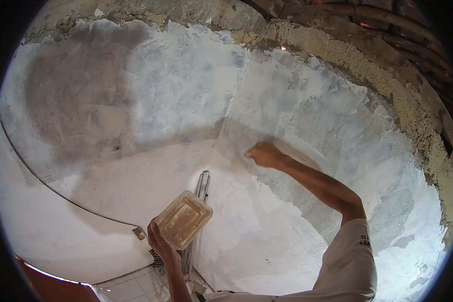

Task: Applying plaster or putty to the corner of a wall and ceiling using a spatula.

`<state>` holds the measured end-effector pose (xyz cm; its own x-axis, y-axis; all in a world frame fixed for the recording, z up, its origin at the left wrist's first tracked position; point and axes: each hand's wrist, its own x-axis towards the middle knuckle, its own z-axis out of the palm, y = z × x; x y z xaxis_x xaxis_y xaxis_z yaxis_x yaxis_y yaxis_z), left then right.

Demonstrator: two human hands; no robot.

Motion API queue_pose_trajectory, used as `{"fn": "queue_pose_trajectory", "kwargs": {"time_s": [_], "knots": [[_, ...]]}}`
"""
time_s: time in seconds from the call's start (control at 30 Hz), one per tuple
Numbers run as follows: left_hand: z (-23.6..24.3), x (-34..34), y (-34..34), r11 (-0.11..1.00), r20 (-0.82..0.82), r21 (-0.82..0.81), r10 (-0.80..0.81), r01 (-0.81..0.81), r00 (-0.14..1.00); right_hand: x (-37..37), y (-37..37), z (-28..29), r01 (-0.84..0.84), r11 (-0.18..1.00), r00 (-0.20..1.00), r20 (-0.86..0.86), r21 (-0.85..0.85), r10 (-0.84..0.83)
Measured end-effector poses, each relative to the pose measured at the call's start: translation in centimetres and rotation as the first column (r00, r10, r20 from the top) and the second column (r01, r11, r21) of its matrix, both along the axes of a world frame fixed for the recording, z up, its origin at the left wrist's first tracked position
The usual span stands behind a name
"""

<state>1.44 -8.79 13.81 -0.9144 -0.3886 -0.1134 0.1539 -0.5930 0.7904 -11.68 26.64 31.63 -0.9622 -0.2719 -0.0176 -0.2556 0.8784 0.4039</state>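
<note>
My left hand [162,242] is closed on the edge of a rectangular plastic tub [184,220], tilted so that its inside shows. Pale, creamy residue smears the tub's bottom and walls. My right arm is raised, and my right hand [265,154] is closed close to the wall [292,110], just right of the inner corner. Whatever those fingers hold, if anything, I cannot make out. White filler covers the wall in uneven patches, with grey and brownish areas between them.
Long metal bars [202,186] lean upright in the corner behind the tub. A dark cable [50,187] runs down the left wall to a small box [139,233]. Tiled floor [131,286] shows below, beside a reddish-brown panel [50,282]. Wooden roof beams [387,22] cross the upper right.
</note>
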Motion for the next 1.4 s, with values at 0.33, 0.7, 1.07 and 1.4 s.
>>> {"fn": "queue_pose_trajectory", "kwargs": {"time_s": [0.33,0.7,1.07,1.4], "knots": [[-0.7,0.4,3.1,0.992,0.016,0.033,-0.126,0.125,0.992,-8.6,1.1,12.5,-0.144,0.96,0.768,-0.586,0.238,0.261],[-1.3,0.2,4.6,0.962,0.017,0.053,-0.267,0.266,0.963,16.6,6.4,-8.6,-0.023,0.986,0.991,0.137,0.163,0.0],[-1.5,0.2,6.7,0.945,-0.013,0.07,-0.319,0.319,0.948,8.3,3.2,8.7,-0.21,0.936,0.784,-0.524,0.283,0.334],[-1.3,0.1,6.7,0.944,-0.02,0.071,-0.323,0.323,0.946,21.4,4.9,-17.8,0.049,0.931,0.999,0.029,-0.361,-0.041]]}}
